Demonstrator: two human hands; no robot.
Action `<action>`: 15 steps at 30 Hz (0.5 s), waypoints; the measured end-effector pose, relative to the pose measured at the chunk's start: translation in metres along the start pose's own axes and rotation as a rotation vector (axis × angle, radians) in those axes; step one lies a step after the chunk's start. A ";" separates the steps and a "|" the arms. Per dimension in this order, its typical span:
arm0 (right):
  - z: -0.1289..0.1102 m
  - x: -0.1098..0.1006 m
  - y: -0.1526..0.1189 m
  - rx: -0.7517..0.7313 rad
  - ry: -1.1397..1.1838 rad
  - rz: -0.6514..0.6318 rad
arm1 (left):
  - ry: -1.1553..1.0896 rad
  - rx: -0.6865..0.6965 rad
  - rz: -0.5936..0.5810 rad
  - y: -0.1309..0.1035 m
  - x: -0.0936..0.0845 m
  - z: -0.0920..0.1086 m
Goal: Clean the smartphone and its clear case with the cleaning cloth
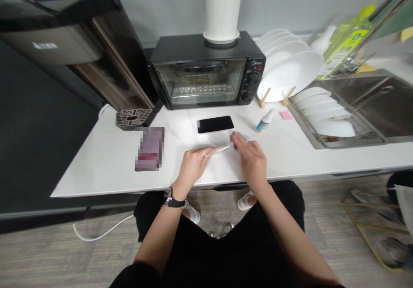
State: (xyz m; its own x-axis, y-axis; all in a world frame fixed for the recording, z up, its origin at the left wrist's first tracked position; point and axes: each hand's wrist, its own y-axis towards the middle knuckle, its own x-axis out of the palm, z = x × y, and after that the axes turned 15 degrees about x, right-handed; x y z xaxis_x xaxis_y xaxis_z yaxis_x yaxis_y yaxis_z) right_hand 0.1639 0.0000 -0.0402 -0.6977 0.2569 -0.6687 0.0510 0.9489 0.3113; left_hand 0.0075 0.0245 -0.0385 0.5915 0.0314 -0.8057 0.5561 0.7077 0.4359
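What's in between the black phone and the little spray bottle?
Just bare white countertop between the black phone and the spray bottle, in the head view.

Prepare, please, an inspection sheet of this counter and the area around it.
Surface: white counter, no spill seen.
Things: left hand holds a thin clear item; phone, screen dark, and spray bottle beyond the hands.
Clutter: pink note; purplish item, pixelated.
Hands: both bare; right hand blurred, a greyish thing at its fingertips, unclear.
Cables: white cable on the floor.
Surroundings: oven behind, sink right, drinks machine left.
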 end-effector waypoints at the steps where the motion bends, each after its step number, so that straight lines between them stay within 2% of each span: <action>1: 0.002 -0.002 0.001 0.052 -0.007 0.055 | -0.003 0.003 0.006 0.001 0.000 0.000; 3: 0.001 -0.001 -0.001 0.036 -0.005 0.046 | 0.002 -0.003 0.009 0.001 0.000 0.000; 6: -0.007 0.006 -0.007 -0.145 -0.003 -0.161 | 0.027 -0.025 -0.003 -0.001 0.001 -0.002; 7: -0.008 0.006 -0.008 -0.153 -0.011 -0.186 | 0.032 -0.029 -0.007 -0.002 0.001 -0.003; 8: -0.008 0.006 -0.008 -0.119 -0.024 -0.169 | 0.033 -0.028 -0.008 -0.002 0.002 -0.003; 11: -0.005 0.002 -0.007 0.051 -0.050 -0.007 | 0.025 -0.017 -0.002 -0.001 0.002 -0.001; 12: -0.005 0.002 -0.007 0.058 -0.047 0.009 | 0.026 -0.018 -0.002 -0.001 0.002 -0.001; 15: -0.010 0.006 -0.008 -0.116 -0.012 -0.142 | 0.047 -0.032 -0.011 -0.002 0.002 -0.002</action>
State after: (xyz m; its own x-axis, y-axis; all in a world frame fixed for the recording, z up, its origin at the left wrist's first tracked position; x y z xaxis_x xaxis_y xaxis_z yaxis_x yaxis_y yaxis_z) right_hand 0.1527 -0.0082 -0.0401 -0.6836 0.1247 -0.7191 -0.1305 0.9485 0.2885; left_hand 0.0065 0.0246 -0.0418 0.5570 0.0555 -0.8286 0.5431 0.7305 0.4140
